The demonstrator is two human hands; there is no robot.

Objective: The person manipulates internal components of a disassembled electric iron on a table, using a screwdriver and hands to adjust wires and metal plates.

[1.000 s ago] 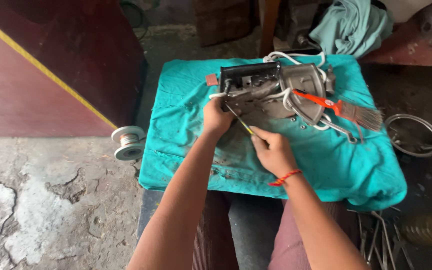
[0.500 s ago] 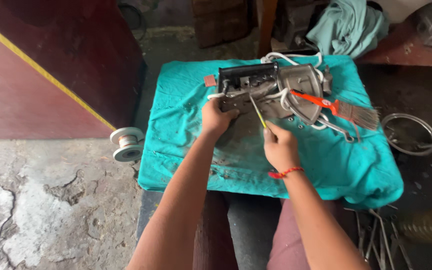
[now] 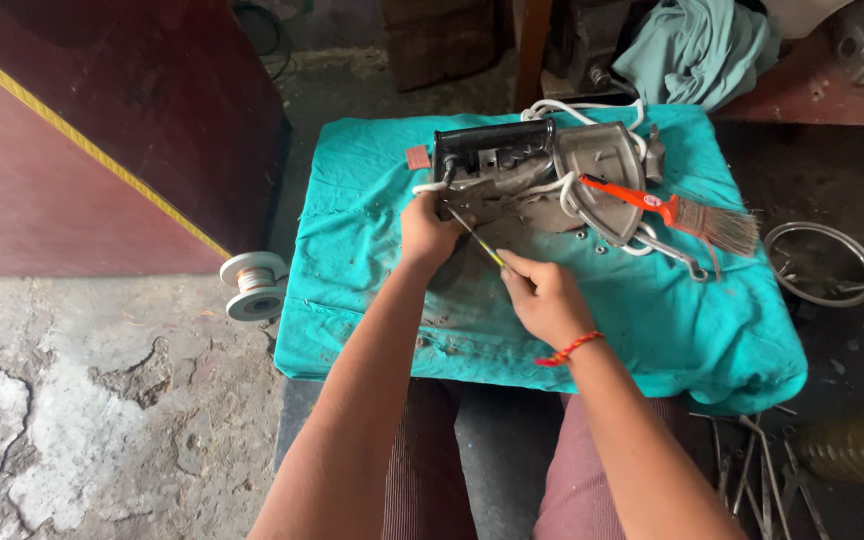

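The left hand (image 3: 430,232) clenches its grip on the near edge of the dismantled clothes iron (image 3: 537,175) lying on the teal cloth (image 3: 372,250) over the desk; the right hand (image 3: 544,298) grasps a yellow-handled screwdriver (image 3: 477,238), tip at the iron; an orange-handled brush (image 3: 677,215) rests beside it

Left hand (image 3: 430,232) is clamped on the near-left edge of a taken-apart iron (image 3: 537,175), thumb side up against the black handle part. Right hand (image 3: 544,297) has a thin screwdriver (image 3: 476,235) pinched in its fingers, yellow grip at the hand end, tip angled up and left into the iron's body right beside the left hand. White cord (image 3: 562,108) loops around the far side of the iron. Just right of it, past both hands, lies an orange-handled brush (image 3: 677,214). All on a teal cloth (image 3: 372,300). Wire spool (image 3: 255,285) sits on the floor left of the left forearm, a metal ring (image 3: 820,262) far right.
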